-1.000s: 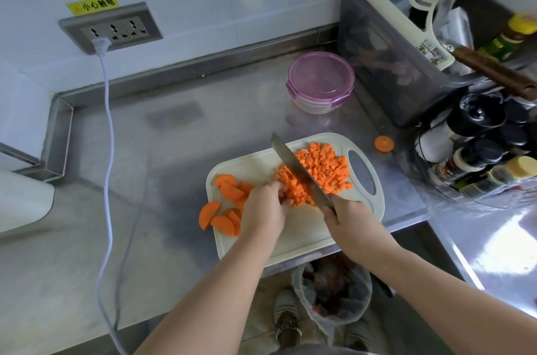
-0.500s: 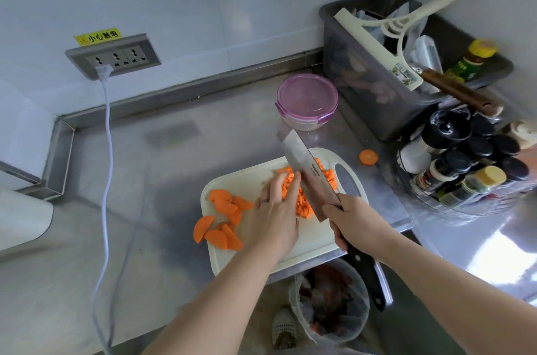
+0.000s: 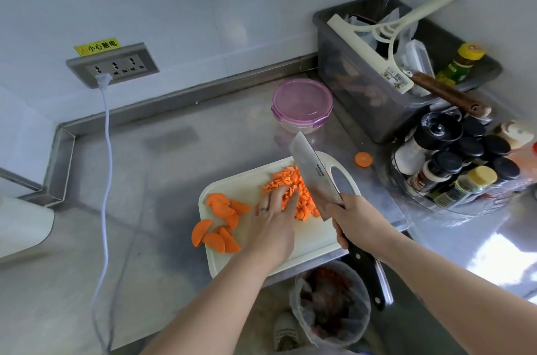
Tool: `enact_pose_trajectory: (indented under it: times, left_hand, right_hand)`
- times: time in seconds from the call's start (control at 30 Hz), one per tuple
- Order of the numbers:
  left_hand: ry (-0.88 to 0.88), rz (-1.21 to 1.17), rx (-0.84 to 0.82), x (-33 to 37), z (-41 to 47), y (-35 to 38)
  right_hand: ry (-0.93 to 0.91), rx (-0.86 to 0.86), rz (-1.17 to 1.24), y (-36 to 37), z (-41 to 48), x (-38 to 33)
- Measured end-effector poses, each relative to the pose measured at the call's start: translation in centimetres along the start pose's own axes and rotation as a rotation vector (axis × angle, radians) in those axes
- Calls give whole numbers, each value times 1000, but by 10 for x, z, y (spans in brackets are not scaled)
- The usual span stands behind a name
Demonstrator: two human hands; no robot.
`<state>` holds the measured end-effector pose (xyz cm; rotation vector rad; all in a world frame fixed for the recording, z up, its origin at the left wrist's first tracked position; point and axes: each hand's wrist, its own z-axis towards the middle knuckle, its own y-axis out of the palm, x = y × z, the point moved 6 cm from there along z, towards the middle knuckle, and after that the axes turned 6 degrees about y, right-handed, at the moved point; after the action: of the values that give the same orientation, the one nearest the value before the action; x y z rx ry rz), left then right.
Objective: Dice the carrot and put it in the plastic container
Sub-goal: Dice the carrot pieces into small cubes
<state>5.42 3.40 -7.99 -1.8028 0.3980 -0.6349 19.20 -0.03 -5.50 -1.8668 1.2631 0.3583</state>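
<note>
Your right hand (image 3: pixel 356 221) is wrapped tight around the black handle of the broad steel cleaver (image 3: pixel 315 174), and the blade tilts up and away over the white plastic cutting board (image 3: pixel 241 189), its flat side against the far edge of the pile of small orange carrot dice (image 3: pixel 293 189). Your left hand (image 3: pixel 276 219) lies flat on the board with fingers loosely spread, the fingertips resting in the near side of that pile and gripping nothing; a ring shows on one finger.

The dice sit on the board's far half, toward its oval handle hole. The uncut orange half-moon carrot slices (image 3: pixel 222 222) lie at the board's left end, some on it and a few spilling over its edge onto the steel counter (image 3: pixel 145 180). One round carrot slice (image 3: pixel 363 159) sits alone on the counter just past the board's handle end.

The round clear plastic container with the purple clip lid (image 3: pixel 302 103) stands beyond the board, near it but apart, and its lid is on. Below the board's near edge a bag-lined waste bin (image 3: pixel 334 305) hangs under the counter lip.
</note>
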Motion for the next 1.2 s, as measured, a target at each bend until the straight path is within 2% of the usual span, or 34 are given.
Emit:
enact_pose_trajectory:
  times: [0.07, 0.1, 0.23, 0.3, 0.33, 0.4, 0.47, 0.57, 0.67, 0.83, 0.93, 1.03, 1.1, 1.2]
  left_hand:
    - [-2, -61, 121, -11, 2, -5]
    - [-10, -137, 234, -17, 3, -12]
    - [-173, -538, 800, -50, -4, -59]
    - [-218, -623, 914, -55, -6, -81]
    - [-200, -608, 905, -53, -3, -89]
    - [-146, -575, 762, -47, 10, -90]
    - [-139, -570, 493, -40, 23, -78]
    - [-130, -438, 124, -28, 29, -55]
    - [-109, -320, -17, -19, 28, -43]
    - [-149, -382, 66, -22, 31, -42]
    - [-160, -463, 172, -30, 27, -47]
    - [-164, -574, 360, -43, 20, -60]
    - [-212, -650, 482, -57, 8, -67]
    - [-340, -815, 555, -82, -16, -64]
  right_hand:
    - [-37, 49, -88, -2, 5, 2]
    - [-67, 87, -164, -4, 7, 4]
    - [-225, 300, -638, -9, 5, 5]
    - [-311, 356, -752, -10, 1, 6]
    - [-351, 376, -773, -10, -1, 6]
    - [-416, 411, -812, -11, -4, 5]
    - [-498, 449, -852, -9, -7, 4]
    - [-552, 457, -884, -6, -8, 2]
    - [-559, 483, -962, -7, -8, 2]
    - [-576, 480, -980, -7, -9, 3]
    - [-563, 464, -936, -8, -11, 2]
    - [-432, 389, -810, -8, -7, 4]
    - [-318, 274, -697, -2, -3, 7]
    - [-215, 155, -474, 11, 4, 8]
